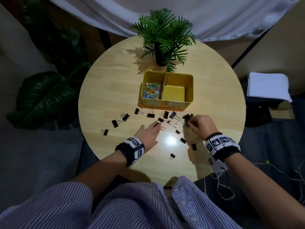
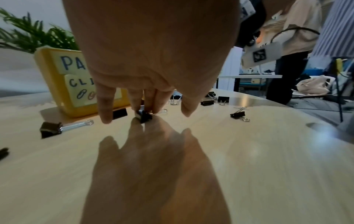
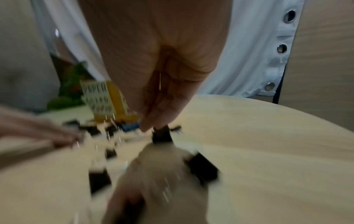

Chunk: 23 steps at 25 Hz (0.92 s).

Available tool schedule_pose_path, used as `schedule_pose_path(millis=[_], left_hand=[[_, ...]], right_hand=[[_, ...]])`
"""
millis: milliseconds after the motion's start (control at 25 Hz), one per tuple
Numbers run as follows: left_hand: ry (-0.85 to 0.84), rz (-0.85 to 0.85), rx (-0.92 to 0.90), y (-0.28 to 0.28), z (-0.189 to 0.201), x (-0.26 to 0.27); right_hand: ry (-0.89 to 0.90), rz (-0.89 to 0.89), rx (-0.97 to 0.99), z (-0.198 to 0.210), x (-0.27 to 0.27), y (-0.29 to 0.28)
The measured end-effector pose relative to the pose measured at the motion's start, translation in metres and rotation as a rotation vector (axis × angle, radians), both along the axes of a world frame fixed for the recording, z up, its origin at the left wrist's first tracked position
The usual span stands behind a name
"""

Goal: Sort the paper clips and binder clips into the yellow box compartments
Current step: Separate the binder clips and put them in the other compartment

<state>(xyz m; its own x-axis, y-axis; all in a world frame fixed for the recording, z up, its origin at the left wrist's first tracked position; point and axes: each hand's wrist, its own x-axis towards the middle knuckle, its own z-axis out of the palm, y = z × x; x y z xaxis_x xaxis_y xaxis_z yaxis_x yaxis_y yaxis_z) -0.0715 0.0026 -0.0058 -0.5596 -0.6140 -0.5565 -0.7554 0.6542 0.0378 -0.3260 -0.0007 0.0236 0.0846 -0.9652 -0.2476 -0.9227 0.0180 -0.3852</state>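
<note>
A yellow box [image 1: 166,103] stands at mid-table. Its left compartment holds coloured paper clips [image 1: 152,92]; the right compartment [image 1: 173,95] shows only its yellow floor. Several black binder clips [image 1: 151,115] lie scattered in front of the box. My left hand [image 1: 156,125] lies low over the table, fingers extended, their tips touching a small binder clip [image 2: 143,116] while the thumb stays apart from it. My right hand [image 1: 191,123] pinches a black binder clip [image 1: 187,119] just above the table, right of the box front; the right wrist view is blurred.
A potted fern [image 1: 162,38] stands behind the box. The round wooden table [image 1: 107,96] ends close on all sides. Large dark leaves [image 1: 44,96] are at the left, a folded white cloth [image 1: 267,86] at the right.
</note>
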Motion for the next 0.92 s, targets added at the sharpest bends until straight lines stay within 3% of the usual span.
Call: schedule_pose_path(millis=[120,320,520,760,920], left_hand=[[0.010,0.049,-0.084,0.013,0.001,-0.001],[0.212,-0.173,-0.001,0.047,-0.010,-0.055],[0.137,-0.187,-0.013,0.053,-0.013,-0.074],[0.246,-0.055,-0.038,0.058,-0.011,-0.042],[0.191,0.106,-0.201,0.061,-0.011,-0.024]], right_hand=[[0.112,0.029,0.116,-0.020,-0.025,0.030],[0.040,0.118,0.152,-0.022,-0.045,0.055],[0.083,0.193,0.207,-0.023,-0.050,0.062],[-0.042,0.186,0.156,-0.024,-0.056,0.067],[-0.054,0.159,0.142,-0.030,-0.037,0.051]])
